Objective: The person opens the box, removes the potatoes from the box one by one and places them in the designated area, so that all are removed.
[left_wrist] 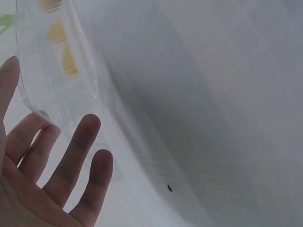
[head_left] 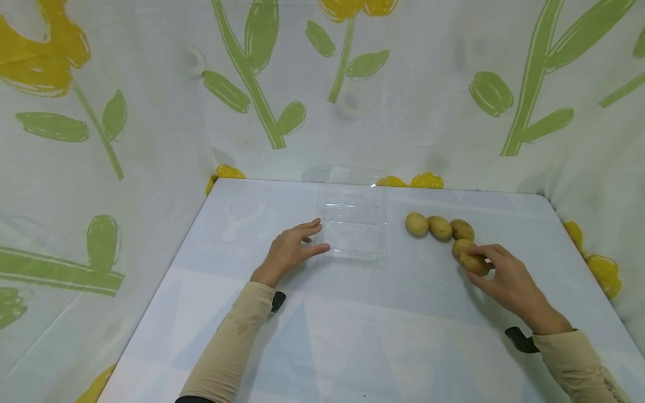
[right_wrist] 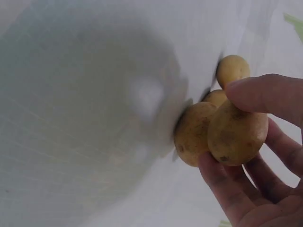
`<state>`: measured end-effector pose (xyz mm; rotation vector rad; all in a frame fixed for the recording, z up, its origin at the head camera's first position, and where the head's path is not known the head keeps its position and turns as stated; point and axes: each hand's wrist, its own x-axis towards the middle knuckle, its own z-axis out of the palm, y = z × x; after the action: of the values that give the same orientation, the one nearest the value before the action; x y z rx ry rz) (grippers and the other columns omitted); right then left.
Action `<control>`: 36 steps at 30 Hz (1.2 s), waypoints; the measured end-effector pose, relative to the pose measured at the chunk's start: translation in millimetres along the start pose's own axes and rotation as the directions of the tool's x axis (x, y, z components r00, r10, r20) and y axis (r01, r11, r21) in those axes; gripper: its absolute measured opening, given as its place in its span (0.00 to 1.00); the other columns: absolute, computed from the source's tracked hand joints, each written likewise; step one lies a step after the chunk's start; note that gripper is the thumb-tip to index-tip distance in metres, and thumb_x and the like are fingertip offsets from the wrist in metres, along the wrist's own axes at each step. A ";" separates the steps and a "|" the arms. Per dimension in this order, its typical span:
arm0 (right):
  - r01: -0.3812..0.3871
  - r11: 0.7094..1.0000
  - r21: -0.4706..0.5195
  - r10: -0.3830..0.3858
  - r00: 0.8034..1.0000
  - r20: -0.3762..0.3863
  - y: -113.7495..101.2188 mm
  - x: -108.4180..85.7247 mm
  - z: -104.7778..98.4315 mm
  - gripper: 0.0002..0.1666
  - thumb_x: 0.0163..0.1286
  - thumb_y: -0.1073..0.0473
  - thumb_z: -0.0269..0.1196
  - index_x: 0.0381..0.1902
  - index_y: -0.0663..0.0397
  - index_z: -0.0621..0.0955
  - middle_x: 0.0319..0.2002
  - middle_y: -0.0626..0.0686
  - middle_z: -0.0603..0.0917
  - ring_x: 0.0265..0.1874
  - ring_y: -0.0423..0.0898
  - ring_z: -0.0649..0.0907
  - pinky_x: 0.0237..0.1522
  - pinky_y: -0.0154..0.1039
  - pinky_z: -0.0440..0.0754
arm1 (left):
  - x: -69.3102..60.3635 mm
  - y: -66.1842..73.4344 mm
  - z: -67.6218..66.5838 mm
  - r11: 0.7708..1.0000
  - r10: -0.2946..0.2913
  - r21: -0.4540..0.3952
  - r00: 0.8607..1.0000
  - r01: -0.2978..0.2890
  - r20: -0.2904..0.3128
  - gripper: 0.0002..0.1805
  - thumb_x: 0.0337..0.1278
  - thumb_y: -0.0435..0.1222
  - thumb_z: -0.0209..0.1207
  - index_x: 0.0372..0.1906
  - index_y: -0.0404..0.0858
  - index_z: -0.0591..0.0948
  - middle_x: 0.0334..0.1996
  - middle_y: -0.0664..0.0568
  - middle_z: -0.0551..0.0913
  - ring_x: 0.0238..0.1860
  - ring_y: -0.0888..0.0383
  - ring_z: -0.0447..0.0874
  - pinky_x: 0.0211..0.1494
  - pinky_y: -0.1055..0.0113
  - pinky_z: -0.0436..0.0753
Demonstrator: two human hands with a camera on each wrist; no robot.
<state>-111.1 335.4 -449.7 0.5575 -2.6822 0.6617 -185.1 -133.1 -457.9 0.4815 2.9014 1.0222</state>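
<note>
My right hand (head_left: pixel 511 282) pinches a potato (right_wrist: pixel 238 135) between thumb and fingers, at the near end of a bent row of potatoes. Right behind the held one is another potato (right_wrist: pixel 193 135); farther along the row lie a darker potato (head_left: pixel 462 230), a middle one (head_left: pixel 440 228) and a pale one (head_left: pixel 416 224) at the left end. A clear plastic container (head_left: pixel 354 229) stands on the table left of them, its lid raised at the back. My left hand (head_left: pixel 289 249), fingers spread and extended, is at the container's left front side; whether the fingertips touch it I cannot tell.
The white and pale blue table (head_left: pixel 327 324) reaches back to a curtain (head_left: pixel 403 112) printed with yellow flowers and green leaves, which also hangs along the left and right sides. Dark straps (head_left: pixel 521 340) sit at both wrists.
</note>
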 end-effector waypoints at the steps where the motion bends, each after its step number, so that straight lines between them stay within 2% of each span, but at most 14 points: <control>1: -0.004 1.000 0.001 0.004 1.000 0.004 0.3 -0.5 0.6 0.32 0.46 0.71 0.80 0.51 0.62 0.82 0.47 0.59 0.81 0.41 0.54 0.82 0.40 0.17 0.72 | 0.2 -0.1 0.2 1.000 -0.002 0.001 1.000 0.002 0.001 0.40 0.56 0.59 0.69 0.71 0.46 0.75 0.73 0.67 0.68 0.52 0.59 0.86 0.51 0.57 0.82; 6: -0.016 1.000 -0.003 0.016 1.000 0.018 1.8 -3.3 1.9 0.33 0.43 0.72 0.82 0.50 0.60 0.83 0.46 0.58 0.80 0.40 0.52 0.81 0.38 0.19 0.74 | 0.7 -0.5 0.5 1.000 -0.002 0.006 1.000 0.002 0.000 0.40 0.55 0.59 0.68 0.71 0.47 0.75 0.73 0.67 0.68 0.52 0.59 0.86 0.51 0.57 0.83; 11: -0.020 1.000 -0.014 0.021 1.000 0.024 2.8 -5.5 2.4 0.35 0.41 0.72 0.82 0.50 0.58 0.83 0.46 0.57 0.80 0.39 0.51 0.81 0.36 0.27 0.78 | 0.3 -0.7 0.0 1.000 -0.001 0.002 1.000 0.001 -0.004 0.40 0.55 0.59 0.69 0.71 0.47 0.75 0.73 0.67 0.68 0.52 0.59 0.86 0.53 0.56 0.82; 17: 0.018 0.999 -0.035 -0.017 0.999 0.040 4.0 -7.1 6.2 0.34 0.40 0.71 0.83 0.48 0.54 0.84 0.45 0.54 0.81 0.38 0.47 0.80 0.34 0.36 0.81 | 0.2 -0.1 -0.2 1.000 -0.008 -0.002 1.000 0.008 -0.001 0.40 0.56 0.59 0.68 0.71 0.47 0.75 0.73 0.67 0.68 0.52 0.59 0.86 0.53 0.57 0.82; 24: 0.033 0.999 -0.033 -0.032 0.998 0.045 4.7 -7.4 8.5 0.32 0.40 0.70 0.83 0.46 0.52 0.85 0.43 0.53 0.82 0.36 0.46 0.80 0.32 0.40 0.84 | -0.3 0.8 -0.6 1.000 -0.011 -0.002 1.000 0.011 0.002 0.40 0.56 0.59 0.69 0.71 0.47 0.75 0.73 0.67 0.68 0.52 0.59 0.85 0.52 0.57 0.81; 28: 0.032 0.999 -0.035 -0.031 0.999 0.040 5.7 -7.5 8.9 0.28 0.45 0.68 0.82 0.45 0.51 0.85 0.43 0.52 0.83 0.35 0.46 0.81 0.32 0.39 0.83 | -0.5 1.1 -0.8 1.000 -0.005 -0.003 1.000 0.005 0.004 0.40 0.56 0.59 0.68 0.71 0.46 0.75 0.73 0.66 0.68 0.52 0.58 0.85 0.52 0.57 0.82; 32: 0.043 0.998 -0.033 -0.043 0.999 0.011 5.4 -6.5 8.0 0.23 0.50 0.67 0.80 0.45 0.52 0.86 0.42 0.51 0.84 0.35 0.46 0.82 0.33 0.31 0.81 | -0.2 0.8 -0.8 1.000 -0.006 0.002 1.000 0.006 0.008 0.40 0.56 0.59 0.68 0.71 0.47 0.75 0.73 0.67 0.67 0.52 0.59 0.85 0.52 0.57 0.82; 36: 0.033 0.999 -0.003 -0.033 0.999 -0.037 2.8 -3.8 4.3 0.23 0.55 0.69 0.77 0.50 0.58 0.85 0.42 0.51 0.85 0.38 0.48 0.82 0.36 0.25 0.77 | 0.0 0.4 -0.6 1.000 -0.008 0.008 1.000 0.008 0.009 0.40 0.56 0.59 0.68 0.71 0.47 0.75 0.73 0.67 0.68 0.52 0.60 0.85 0.51 0.57 0.81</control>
<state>-110.0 336.6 -455.9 0.5814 -2.6336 0.6534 -185.1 -133.2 -457.3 0.4730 2.8985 1.0049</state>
